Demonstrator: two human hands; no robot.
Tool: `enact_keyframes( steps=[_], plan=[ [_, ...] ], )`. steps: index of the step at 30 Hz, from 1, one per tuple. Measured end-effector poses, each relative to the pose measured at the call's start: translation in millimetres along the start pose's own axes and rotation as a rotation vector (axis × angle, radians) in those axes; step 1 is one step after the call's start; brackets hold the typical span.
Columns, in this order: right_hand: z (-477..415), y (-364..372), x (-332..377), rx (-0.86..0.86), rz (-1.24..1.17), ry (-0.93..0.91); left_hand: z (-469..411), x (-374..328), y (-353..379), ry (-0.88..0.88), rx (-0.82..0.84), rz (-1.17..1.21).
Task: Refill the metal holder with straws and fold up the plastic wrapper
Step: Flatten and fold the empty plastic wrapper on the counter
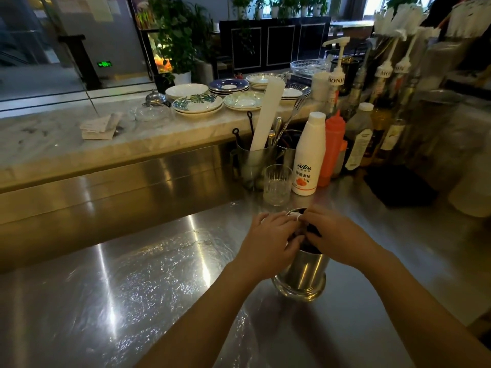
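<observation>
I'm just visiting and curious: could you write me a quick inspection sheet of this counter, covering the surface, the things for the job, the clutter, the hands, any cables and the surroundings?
Surface: steel counter, shiny, with glare streaks.
Job's things: metal holder upright on the counter; dark straws inside, mostly hidden by the hands; a bit of white wrapper at its rim.
Clutter: empty glass, white bottle, orange squeeze bottle, utensil cup holding a white roll, pump syrup bottles.
Hands: left hand and right hand both at the holder's mouth; what each grips cannot be told.
Cables: nothing seen.
Surroundings: marble ledge with stacked plates and folded papers; potted plants behind.
</observation>
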State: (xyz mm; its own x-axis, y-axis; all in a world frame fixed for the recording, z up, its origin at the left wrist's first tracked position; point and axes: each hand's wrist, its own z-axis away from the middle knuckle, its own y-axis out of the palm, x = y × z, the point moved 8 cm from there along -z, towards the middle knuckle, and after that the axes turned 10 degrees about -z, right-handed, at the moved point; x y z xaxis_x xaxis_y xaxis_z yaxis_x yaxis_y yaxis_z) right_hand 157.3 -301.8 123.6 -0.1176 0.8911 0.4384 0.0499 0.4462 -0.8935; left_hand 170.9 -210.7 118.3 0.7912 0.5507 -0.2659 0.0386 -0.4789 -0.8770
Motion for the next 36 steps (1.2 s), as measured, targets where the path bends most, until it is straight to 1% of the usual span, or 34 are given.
enact_keyframes(
  steps=[2,6,9,12,18,25,29,33,36],
  plan=[
    [0.1,-3.5,2.5,-0.027,0.008,-0.005,0.4,0.1,-4.2,0.01,-0.024,-0.005],
    [-2.5,-13.4,15.8,-0.153,-0.01,-0.068,7.5,10.1,-18.0,-0.021,-0.072,-0.053],
    [-7.3,-13.0,34.9,-0.204,-0.003,-0.136,22.6,31.9,-32.3,-0.11,-0.101,-0.085],
    [-15.1,-4.8,56.4,-0.215,0.002,-0.214,45.5,62.4,-49.8,-0.23,-0.123,-0.108],
    [-36.0,36.3,95.7,-0.079,-0.003,-0.325,112.8,115.9,-84.0,-0.488,-0.147,-0.152],
    [-49.2,92.1,124.8,0.054,0.037,-0.393,206.9,155.7,-97.1,-0.776,-0.17,-0.178],
    [-53.8,131.3,117.2,0.193,0.037,-0.352,253.7,170.3,-90.8,-0.937,-0.148,-0.184],
    [-55.7,159.5,96.3,0.307,0.041,-0.245,284.4,181.4,-76.5,-1.059,-0.083,-0.143],
    [-54.6,173.0,78.4,0.351,0.01,-0.149,298.0,185.2,-68.2,-1.136,-0.045,-0.123]
  ],
)
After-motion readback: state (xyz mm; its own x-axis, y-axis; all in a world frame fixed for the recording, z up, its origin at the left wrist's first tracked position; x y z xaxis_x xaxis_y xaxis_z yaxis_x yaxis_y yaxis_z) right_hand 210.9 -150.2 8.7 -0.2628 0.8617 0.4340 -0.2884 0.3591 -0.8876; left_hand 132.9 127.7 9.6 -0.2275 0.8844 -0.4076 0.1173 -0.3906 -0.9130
